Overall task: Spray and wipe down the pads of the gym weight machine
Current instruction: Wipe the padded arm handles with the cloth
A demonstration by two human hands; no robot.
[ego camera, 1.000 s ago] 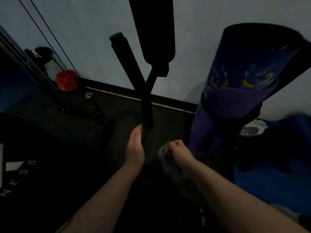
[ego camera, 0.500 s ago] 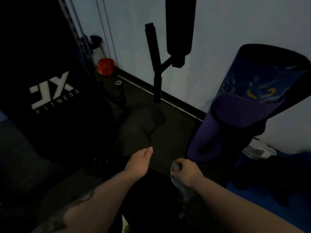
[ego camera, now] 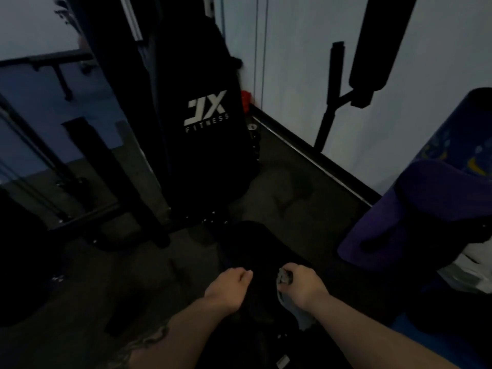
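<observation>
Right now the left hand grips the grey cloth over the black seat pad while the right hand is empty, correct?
Not quite: the hands are swapped. In the head view the right hand grips the grey cloth over the black seat pad, and the left hand is loosely curled and empty.

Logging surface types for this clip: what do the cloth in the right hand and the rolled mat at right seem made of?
Cloth: soft grey fabric, crumpled and drooping from the right hand. Rolled mat: probably matte purple foam or rubber, thick curled edge.
</observation>
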